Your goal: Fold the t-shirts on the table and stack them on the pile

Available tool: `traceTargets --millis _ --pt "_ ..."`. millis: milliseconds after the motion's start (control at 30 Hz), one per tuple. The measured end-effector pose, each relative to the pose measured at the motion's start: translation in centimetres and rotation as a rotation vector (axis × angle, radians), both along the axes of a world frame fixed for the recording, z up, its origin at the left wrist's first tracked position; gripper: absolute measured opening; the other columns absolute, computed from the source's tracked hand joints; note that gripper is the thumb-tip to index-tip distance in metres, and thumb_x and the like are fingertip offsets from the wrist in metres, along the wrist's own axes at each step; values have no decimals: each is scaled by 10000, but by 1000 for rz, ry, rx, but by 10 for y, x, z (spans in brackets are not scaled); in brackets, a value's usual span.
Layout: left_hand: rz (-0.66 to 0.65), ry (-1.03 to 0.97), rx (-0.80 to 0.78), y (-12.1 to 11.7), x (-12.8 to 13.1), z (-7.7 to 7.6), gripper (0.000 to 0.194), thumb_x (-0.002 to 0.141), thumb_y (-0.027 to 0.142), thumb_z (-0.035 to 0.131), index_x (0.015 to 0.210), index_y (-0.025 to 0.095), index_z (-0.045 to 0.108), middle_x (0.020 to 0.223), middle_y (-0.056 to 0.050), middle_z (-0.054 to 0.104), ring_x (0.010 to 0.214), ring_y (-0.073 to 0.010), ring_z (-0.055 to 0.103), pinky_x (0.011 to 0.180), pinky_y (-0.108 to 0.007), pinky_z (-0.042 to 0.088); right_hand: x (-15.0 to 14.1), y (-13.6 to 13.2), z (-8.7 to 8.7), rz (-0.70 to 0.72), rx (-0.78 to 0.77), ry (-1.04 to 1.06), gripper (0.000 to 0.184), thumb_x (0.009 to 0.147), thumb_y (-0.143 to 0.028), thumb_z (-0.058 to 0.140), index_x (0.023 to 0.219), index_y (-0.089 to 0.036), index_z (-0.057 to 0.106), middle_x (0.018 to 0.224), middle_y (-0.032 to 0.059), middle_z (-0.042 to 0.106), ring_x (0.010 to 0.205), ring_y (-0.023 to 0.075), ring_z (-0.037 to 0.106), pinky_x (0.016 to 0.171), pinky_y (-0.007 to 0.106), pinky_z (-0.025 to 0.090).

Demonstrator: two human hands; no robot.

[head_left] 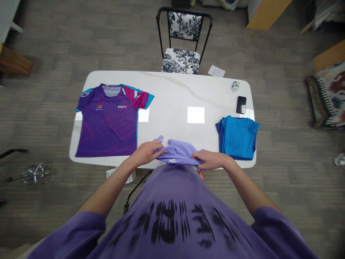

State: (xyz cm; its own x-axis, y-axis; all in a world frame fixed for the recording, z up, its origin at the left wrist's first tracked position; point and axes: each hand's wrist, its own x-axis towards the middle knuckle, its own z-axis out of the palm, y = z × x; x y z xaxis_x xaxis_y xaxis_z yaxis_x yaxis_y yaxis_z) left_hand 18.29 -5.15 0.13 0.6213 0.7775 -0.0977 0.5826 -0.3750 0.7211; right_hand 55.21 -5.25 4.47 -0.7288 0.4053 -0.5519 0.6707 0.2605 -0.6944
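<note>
Lavender cloth, a bunched garment [183, 148] with a small white mark on it, lies at the middle of the tabletop's [169, 95] near edge, directly between the two hands and against the front of the person's purple shirt [172, 201]. The left hand [148, 153] is at the garment's left end, its fingers curled nearly closed, with a fold of fabric pinched between thumb and fingers; a small flap of the same cloth pokes out just beyond the fingers, toward the far edge. The right hand [208, 159] grips the right end, fingers bent and closed around the cloth, their tips partly hidden. Between the hands the fabric is gathered and creased, its near part running along the near edge.

A purple jersey [109, 124] with red and turquoise sleeve trim is spread flat at the tabletop's left end, its hem by the near edge, just beside the left hand. Near the near right corner sits a stack of folded blue clothes [239, 137], close to the right forearm. Behind the stack, along the right edge, lies a dark phone [241, 105], and a small green-and-white packet [235, 85] rests near the far right corner. Beyond the far edge stands a patterned chair [184, 27].
</note>
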Motion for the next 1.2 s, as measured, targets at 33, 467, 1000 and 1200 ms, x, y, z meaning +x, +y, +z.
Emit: traceTargets --millis 33,467,1000,1200 --pt "6 -46 1 -1 -3 4 397 1106 529 526 1052 230 780 938 -60 666 919 -209 640 828 -296 475 0 0 -8 -14 -66 11 269 845 -282 739 1077 -235 611 944 9 668 784 188 578 695 281 404" --pt "385 -278 -17 -21 -44 -17 337 1103 489 515 1076 200 686 1083 -96 721 1038 -229 661 983 -362 526 20 8 -47 -562 413 86 291 1051 -485 556 1145 -257 709 1185 121 724 1178 335 606 1076 481 440" --pt "677 -91 276 -43 -60 27 236 1094 329 500 1291 302 626 1158 -63 753 1065 -266 744 923 -412 606 48 6 68 -434 264 153 272 1057 -507 613 1165 -329 788 1076 89 788 968 285 746 840 387 588" --pt "442 21 279 230 -36 -34 390 1157 433 450 1317 133 640 1038 -71 730 1031 -247 731 973 -388 551 43 248 -32 -543 635 54 635 1026 -762 527 1159 -179 739 1008 73 759 978 268 685 870 365 571"
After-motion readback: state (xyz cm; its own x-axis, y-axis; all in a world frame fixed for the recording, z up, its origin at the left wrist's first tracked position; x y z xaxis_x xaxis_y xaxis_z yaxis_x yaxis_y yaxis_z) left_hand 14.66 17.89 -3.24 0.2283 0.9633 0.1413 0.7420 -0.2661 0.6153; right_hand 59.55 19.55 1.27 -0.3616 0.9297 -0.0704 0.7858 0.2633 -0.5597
